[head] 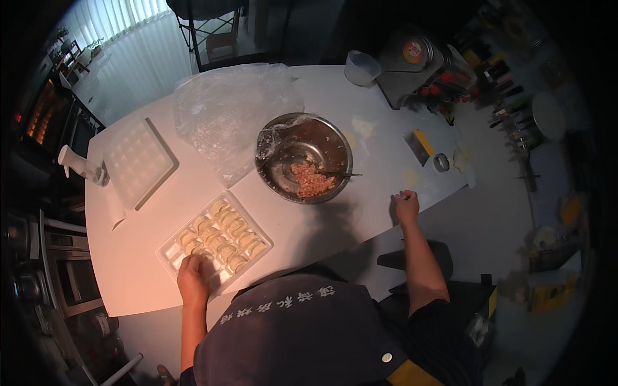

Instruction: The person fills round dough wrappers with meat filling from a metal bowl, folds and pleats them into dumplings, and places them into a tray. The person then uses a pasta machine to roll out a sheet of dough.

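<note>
My left hand [194,279] is over the near left part of a white compartmented plastic tray [263,236] holding rows of dumplings [226,251]. Its fingertips are beside a dumpling; whether they grip one is hidden. My right hand [407,207] rests near the table's front edge, fingers curled, and what is in it cannot be made out. Between and beyond my hands stands a steel mixing bowl [345,140] with minced filling [314,181] and a utensil in it. Clear plastic film hangs over the bowl's left rim.
Plastic sheeting [231,111] lies left of the bowl. Farther left are another white tray [137,164] and a spray bottle [79,164]. At right are a dough scraper [419,146], a metal ring [441,162] and a plastic measuring cup [362,68] near dark equipment.
</note>
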A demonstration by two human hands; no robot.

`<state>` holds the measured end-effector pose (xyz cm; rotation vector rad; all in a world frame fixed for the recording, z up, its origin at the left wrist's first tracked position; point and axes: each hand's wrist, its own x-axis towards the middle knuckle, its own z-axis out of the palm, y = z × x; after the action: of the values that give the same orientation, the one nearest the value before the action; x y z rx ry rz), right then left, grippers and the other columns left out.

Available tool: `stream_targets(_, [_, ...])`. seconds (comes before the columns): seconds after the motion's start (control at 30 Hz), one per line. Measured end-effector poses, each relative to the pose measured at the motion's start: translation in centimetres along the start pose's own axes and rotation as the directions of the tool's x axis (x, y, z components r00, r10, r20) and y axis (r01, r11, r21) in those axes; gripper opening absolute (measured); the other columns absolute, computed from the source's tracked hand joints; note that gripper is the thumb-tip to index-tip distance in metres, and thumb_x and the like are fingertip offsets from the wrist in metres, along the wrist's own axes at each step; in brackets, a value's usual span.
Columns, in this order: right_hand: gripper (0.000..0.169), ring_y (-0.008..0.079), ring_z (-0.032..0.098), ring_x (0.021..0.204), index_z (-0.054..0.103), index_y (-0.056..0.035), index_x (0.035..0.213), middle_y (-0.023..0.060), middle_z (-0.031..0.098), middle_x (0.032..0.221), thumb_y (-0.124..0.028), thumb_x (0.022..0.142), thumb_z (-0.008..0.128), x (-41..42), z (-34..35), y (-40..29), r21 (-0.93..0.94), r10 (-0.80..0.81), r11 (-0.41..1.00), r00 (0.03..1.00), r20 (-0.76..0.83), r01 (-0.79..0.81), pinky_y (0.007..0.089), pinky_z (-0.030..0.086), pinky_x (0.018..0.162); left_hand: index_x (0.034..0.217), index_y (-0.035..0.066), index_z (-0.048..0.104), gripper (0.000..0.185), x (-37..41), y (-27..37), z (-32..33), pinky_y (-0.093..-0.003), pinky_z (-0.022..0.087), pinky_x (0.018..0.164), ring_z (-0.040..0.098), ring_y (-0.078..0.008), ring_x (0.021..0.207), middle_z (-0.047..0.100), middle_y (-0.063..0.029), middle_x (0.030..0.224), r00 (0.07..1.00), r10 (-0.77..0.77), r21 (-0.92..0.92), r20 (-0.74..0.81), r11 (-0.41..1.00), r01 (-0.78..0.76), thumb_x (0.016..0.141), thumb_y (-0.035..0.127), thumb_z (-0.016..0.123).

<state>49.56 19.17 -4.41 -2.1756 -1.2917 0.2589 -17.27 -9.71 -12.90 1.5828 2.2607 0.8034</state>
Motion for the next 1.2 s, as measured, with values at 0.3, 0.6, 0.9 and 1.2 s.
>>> stream_targets(0.3, [0.023,0.0244,0.081,0.095,0.084,-0.0006,0.129,0.0134,0.086,0.107,-0.014,0.113,0.094,10.8,-0.7,5.2,-0.293,0.264,0.93,0.957,0.117,-0.221,0.0411,0.067,0.093,0.137,0.007,0.09,0.024,-1.4,4.7,-3.8,-0.054,0.069,0.113,0.085,-0.046,0.13,0.09,-0.0196,0.137,0.989,-0.044,0.082,-0.139,0.995,0.055,0.115,-0.001,0.086])
stream_targets(0.6, [0.024,0.0262,0.082,0.093,0.083,-0.0012,0.128,0.0149,0.087,0.105,-0.015,0.113,0.096,13.9,2.7,3.6,-0.32,0.168,0.947,0.911,0.377,-0.042,0.0421,0.067,0.091,0.139,0.001,0.09,0.022,-1.1,13.5,-0.9,-0.0498,0.07,0.109,0.088,-0.0432,0.12,0.091,-0.0228,0.13,0.982,0.022,-0.158,-0.188,0.986,-0.052,0.117,0.002,0.089])
stream_targets(0.9, [0.026,0.0281,0.083,0.09,0.081,-0.0018,0.127,0.0165,0.088,0.103,-0.017,0.112,0.097,5.7,-1.7,-5.0,0.367,-0.382,0.904,0.798,0.467,0.218,0.0432,0.068,0.089,0.147,0.0,0.091,0.027,2.6,26.4,5.4,-0.039,0.071,0.108,0.09,-0.022,0.122,0.094,-0.0131,0.135,0.963,0.104,-0.683,0.247,0.724,0.097,0.128,0.017,0.085])
stream_targets(1.2, [0.031,0.0403,0.089,0.108,0.085,-0.0066,0.129,0.017,0.089,0.117,-0.025,0.11,0.1,-8.2,-1.7,-17.8,0.599,-0.883,0.465,0.295,0.364,0.652,0.0523,0.07,0.093,0.182,-0.004,0.064,0.061,4.0,31.7,8.3,-0.0456,0.072,0.13,0.083,-0.03,0.155,0.081,-0.0192,0.171,0.707,0.343,-0.595,0.619,-0.384,0.706,0.141,0.042,0.059])
